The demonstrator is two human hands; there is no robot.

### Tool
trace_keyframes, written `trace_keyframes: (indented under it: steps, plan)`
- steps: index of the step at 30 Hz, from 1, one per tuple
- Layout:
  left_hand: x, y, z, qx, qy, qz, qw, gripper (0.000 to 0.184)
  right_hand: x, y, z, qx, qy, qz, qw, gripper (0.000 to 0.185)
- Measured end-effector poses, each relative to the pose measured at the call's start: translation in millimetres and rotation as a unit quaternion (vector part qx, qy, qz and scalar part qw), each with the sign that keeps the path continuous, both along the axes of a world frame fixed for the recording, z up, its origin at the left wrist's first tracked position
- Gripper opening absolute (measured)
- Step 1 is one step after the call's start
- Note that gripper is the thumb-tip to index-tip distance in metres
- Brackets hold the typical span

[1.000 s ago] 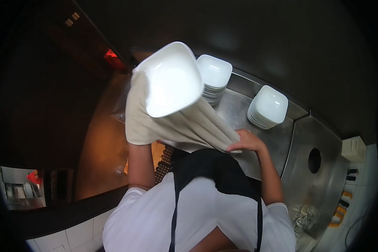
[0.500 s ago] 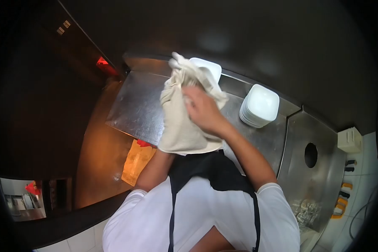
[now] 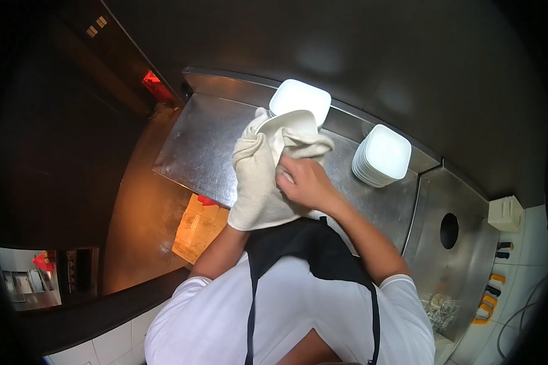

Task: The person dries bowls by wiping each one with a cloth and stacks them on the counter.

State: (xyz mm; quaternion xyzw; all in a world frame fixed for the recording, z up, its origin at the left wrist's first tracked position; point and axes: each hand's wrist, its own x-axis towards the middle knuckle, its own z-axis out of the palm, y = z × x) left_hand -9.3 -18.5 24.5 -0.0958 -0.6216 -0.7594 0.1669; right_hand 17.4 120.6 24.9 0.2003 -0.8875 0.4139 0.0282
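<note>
A cream cloth (image 3: 252, 194) drapes over my left hand, hiding its fingers; only the left forearm (image 3: 222, 249) shows below it. Through the cloth, that hand grips a white dish (image 3: 295, 120), whose rim sticks out at the top. My right hand (image 3: 307, 182) is closed on a bunched part of the cloth, pressed against the inside of the dish, with its fingertips partly hidden. Just behind the held dish stands a stack of white square dishes (image 3: 301, 100). Another stack of white dishes (image 3: 383, 155) is to the right of my hands.
Under the stacks is a steel counter (image 3: 201, 140) with a raised back edge. On the right, a steel surface (image 3: 429, 225) has a round dark hole (image 3: 449, 230). Knives with dark and yellow handles (image 3: 487, 304) hang on the tiled wall. An orange-lit board (image 3: 198, 225) lies lower left.
The cloth has come down and folded back, so the held dish's rim now shows. My right hand has moved slightly down and right. The rear stack is more visible.
</note>
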Motion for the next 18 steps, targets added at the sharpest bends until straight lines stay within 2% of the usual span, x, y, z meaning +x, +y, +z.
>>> trace_keyframes:
  steps: [2, 3, 4, 6, 7, 8, 10, 12, 13, 16, 17, 18]
  plan:
    - [7, -6, 12, -0.114, 0.025, 0.054, 0.992, 0.033, -7, 24, 2, 0.156, 0.003, 0.019, 0.988, 0.029]
    - [9, -13, 8, -0.158, 0.0, 0.034, 0.987, 0.035, -16, 33, 6, 0.191, 0.016, -0.026, 0.981, 0.022]
    - [12, -21, 3, -0.203, -0.022, 0.013, 0.979, 0.038, -22, 33, 10, 0.154, 0.05, -0.068, 0.984, 0.022]
    - [13, -7, 8, -0.188, -0.055, -0.015, 0.981, 0.04, -30, 30, 18, 0.082, 0.119, -0.155, 0.977, 0.022]
    - [26, -8, 12, -0.228, -0.078, -0.073, 0.968, 0.042, -31, 17, 16, 0.002, 0.176, -0.153, 0.972, 0.02]
    - [31, -3, 13, -0.403, 0.108, 0.01, 0.909, 0.036, -28, 1, 5, -0.068, 0.145, -0.136, 0.978, 0.02]
    - [-3, 2, 4, -0.131, 0.087, -0.021, 0.987, 0.033, -11, -19, 5, -0.118, 0.099, -0.094, 0.984, 0.021]
    - [-9, 2, 11, 0.014, 0.022, -0.009, 1.0, 0.03, -5, -6, 2, -0.007, 0.088, 0.001, 0.996, 0.024]
    - [-16, -5, 7, -0.049, 0.028, 0.03, 0.998, 0.028, -3, 3, -1, 0.048, 0.08, 0.05, 0.994, 0.025]
    - [-7, -12, 29, -0.093, -0.047, 0.096, 0.99, 0.024, -21, 45, -6, 0.129, 0.134, -0.044, 0.982, 0.031]
    - [-10, -21, 14, -0.166, -0.096, 0.16, 0.968, 0.025, -18, 54, -5, 0.067, 0.15, -0.106, 0.981, 0.03]
    - [-7, -23, 33, -0.066, -0.104, 0.095, 0.988, 0.027, -16, 61, -3, 0.004, 0.168, -0.165, 0.972, 0.03]
